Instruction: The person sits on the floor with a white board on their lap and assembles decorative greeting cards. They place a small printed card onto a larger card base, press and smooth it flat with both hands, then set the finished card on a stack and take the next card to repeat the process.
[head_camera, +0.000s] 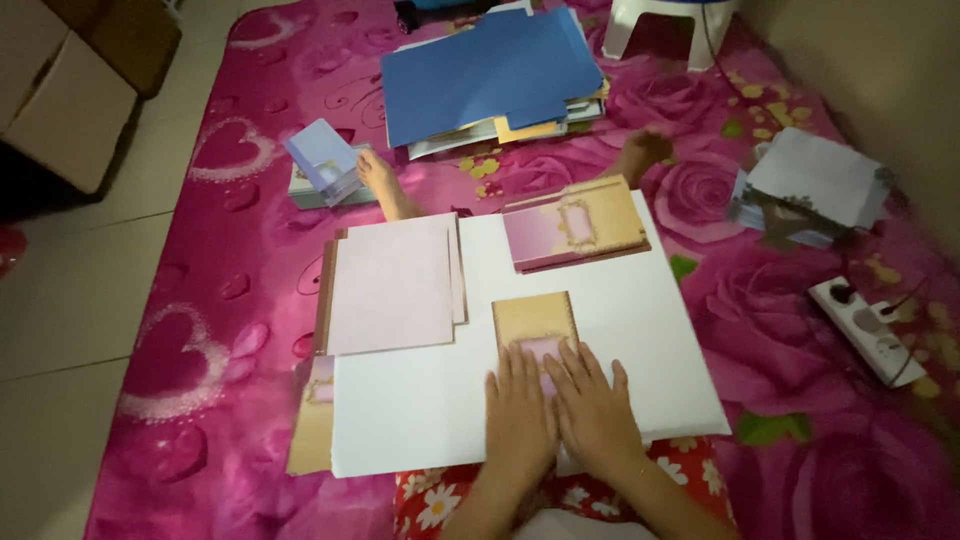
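The white board (620, 330) at the frame's centre looks like smooth, matt paperboard. On it, the small gold-bordered card (533, 318) under the bare left hand (520, 420) and right hand (597, 412) is printed paper with a faint sheen. The pale pink sheets (392, 282) left of centre are matt paper. The blue sheets (490, 65) at the top look smooth. The rose-patterned blanket (790, 330) beneath is soft cloth. The white power strip (868, 330) at right is glossy plastic.
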